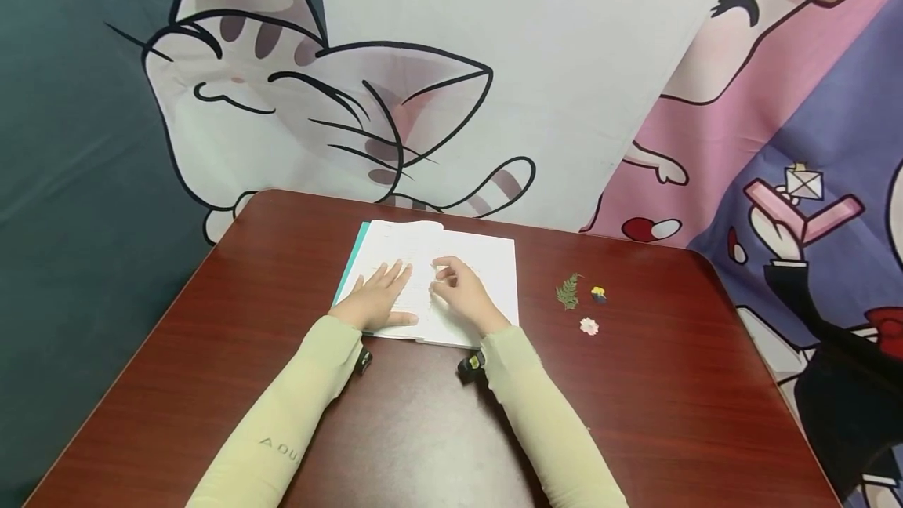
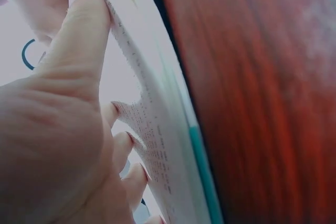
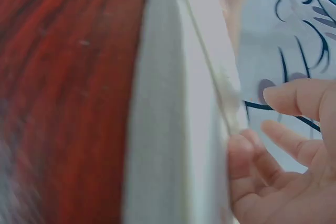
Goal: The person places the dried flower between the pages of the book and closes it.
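Note:
An open book (image 1: 491, 277) with white printed pages and a teal cover edge lies on the table. My left hand (image 1: 377, 296) rests on the left page, fingers spread and thumb towards the gutter. In the left wrist view, its thumb (image 2: 86, 30) lies along the page's near part. My right hand (image 1: 462, 292) is bent over the right page near the gutter. In the right wrist view, the lower fingertips (image 3: 240, 156) are close together at the page, and the upper finger (image 3: 294, 97) stands off it. Whether anything small is between them cannot be told.
To the book's right, a green fern sprig (image 1: 567, 292), a small yellow and dark flower (image 1: 598, 294) and a pale pink flower (image 1: 589, 326) lie on the brown table (image 1: 656, 398). Behind the table hangs a cartoon cat backdrop (image 1: 564, 61).

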A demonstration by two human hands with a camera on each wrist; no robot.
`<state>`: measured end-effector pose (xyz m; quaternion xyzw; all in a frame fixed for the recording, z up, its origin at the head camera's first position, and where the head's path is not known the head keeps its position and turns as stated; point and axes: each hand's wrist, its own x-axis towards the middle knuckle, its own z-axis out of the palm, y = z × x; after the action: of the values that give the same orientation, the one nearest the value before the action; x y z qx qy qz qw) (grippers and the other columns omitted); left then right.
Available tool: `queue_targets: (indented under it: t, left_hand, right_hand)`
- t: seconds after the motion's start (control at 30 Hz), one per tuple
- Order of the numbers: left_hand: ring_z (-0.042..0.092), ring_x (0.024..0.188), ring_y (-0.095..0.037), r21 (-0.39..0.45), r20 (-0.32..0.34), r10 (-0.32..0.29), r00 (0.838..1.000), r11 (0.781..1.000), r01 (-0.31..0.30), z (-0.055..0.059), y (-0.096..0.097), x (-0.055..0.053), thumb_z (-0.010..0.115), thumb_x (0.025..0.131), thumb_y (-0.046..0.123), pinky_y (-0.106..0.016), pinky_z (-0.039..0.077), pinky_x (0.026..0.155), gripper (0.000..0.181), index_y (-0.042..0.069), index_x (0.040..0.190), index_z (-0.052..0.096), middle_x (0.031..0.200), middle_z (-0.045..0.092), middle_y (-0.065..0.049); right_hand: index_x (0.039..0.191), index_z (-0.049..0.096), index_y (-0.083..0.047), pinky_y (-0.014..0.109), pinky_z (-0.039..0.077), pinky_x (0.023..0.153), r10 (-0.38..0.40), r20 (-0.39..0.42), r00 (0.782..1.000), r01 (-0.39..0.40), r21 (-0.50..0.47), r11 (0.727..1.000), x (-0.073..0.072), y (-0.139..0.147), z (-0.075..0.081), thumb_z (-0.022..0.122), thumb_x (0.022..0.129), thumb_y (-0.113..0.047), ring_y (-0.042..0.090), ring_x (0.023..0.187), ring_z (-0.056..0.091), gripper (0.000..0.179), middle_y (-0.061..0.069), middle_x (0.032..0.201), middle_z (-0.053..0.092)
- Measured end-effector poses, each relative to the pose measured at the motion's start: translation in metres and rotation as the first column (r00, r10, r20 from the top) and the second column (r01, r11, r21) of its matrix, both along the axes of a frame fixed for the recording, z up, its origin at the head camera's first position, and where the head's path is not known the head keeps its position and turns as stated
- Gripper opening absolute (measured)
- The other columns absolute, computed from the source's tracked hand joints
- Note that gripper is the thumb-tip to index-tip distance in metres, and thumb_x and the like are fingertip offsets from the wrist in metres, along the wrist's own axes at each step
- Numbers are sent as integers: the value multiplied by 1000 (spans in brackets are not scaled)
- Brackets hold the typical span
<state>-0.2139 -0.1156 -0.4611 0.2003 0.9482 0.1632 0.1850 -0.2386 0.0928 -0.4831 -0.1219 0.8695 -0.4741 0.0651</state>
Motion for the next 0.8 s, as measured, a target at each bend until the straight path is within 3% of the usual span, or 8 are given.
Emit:
queue_targets:
  t: [0.13, 0.27, 0.47, 0.8]
  left_hand:
    - [4, 154, -42, 6, 4, 6, 1000, 1000, -6, -2, 0, 0, 61, 97, 55, -69, 9, 117, 97, 6, 163, 11, 169, 6, -18]
    - [3, 154, -41, 7, 2, -1, 1000, 1000, 1, -2, -1, 0, 60, 97, 55, -69, 8, 118, 96, 7, 164, 10, 169, 5, -17]
    - [2, 155, -41, 25, 8, -6, 1000, 1000, 6, -2, -2, 2, 61, 98, 54, -68, 5, 118, 96, 7, 164, 9, 169, 3, -17]
    - [1, 155, -41, 25, 5, -6, 1000, 1000, 6, -6, -2, -1, 61, 97, 54, -68, 5, 118, 96, 7, 164, 10, 169, 3, -17]
  right_hand:
    - [132, 62, -9, 36, 57, 78, -15, -8, 1000, 14, -44, 999, 5, 12, 10, 64, 96, -11, 26, 96, 66, 36, 12, 109, 66]
    - [125, 66, -7, 36, 55, 78, -72, -91, 993, 67, -52, 996, 9, 28, 20, 65, 95, -8, 26, 89, 66, 30, 12, 103, 68]
    - [120, 69, -4, 43, 54, 88, -183, -169, 969, 174, -64, 983, 14, 60, 31, 65, 93, -7, 29, 94, 66, 28, 14, 104, 69]
    - [120, 68, -3, 44, 52, 84, -317, -236, 919, 326, -3, 945, 21, 109, 37, 66, 95, -10, 29, 95, 67, 26, 15, 105, 72]
